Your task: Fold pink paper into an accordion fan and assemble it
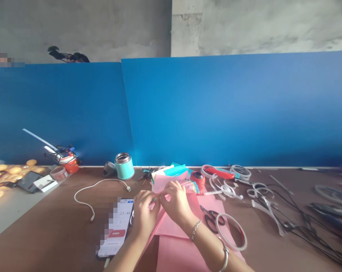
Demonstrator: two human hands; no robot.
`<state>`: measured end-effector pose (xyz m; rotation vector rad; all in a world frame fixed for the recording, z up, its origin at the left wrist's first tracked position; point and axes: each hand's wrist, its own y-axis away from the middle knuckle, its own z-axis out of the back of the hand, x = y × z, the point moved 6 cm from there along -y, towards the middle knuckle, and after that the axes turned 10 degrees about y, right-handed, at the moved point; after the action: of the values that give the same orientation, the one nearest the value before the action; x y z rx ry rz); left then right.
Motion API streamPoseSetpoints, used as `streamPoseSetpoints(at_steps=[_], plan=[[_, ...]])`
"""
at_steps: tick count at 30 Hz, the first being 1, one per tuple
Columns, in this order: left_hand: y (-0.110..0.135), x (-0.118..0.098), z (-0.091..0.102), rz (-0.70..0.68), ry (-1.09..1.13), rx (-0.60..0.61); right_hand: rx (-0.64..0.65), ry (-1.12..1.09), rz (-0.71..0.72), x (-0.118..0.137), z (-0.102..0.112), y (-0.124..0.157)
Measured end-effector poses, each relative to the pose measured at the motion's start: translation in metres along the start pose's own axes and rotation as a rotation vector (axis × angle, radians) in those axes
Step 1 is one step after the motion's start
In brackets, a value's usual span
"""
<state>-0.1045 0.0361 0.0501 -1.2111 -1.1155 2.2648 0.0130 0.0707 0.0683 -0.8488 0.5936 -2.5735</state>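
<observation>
My left hand and my right hand meet over a pink paper sheet on the brown table. Both hands are closed, pinching a small pink piece of paper between their fingertips. My right wrist wears bracelets. A stack of pink and teal papers lies just beyond the hands. Scissors rest to the right of my right forearm, next to a tape ring.
A phone lies left of my left hand, with a white cable beyond it. A teal jar, red tape roll, white rings and strips and black cables crowd the table. A blue partition stands behind.
</observation>
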Motion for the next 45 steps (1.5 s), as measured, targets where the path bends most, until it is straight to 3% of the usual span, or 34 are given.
streamPoseSetpoints(at_steps=[12, 19, 28, 45], plan=[[-0.004, 0.011, 0.005, 0.142, 0.078, -0.009, 0.035, -0.072, -0.055, -0.009, 0.001, -0.006], [-0.004, 0.006, 0.004, 0.055, 0.008, -0.010, 0.079, -0.025, 0.012, -0.008, -0.003, -0.005], [-0.003, 0.005, 0.001, 0.009, -0.058, 0.008, 0.034, 0.128, 0.106, 0.001, 0.000, -0.002], [-0.005, 0.002, 0.003, 0.029, -0.033, 0.020, 0.038, -0.015, 0.054, -0.009, -0.005, -0.005]])
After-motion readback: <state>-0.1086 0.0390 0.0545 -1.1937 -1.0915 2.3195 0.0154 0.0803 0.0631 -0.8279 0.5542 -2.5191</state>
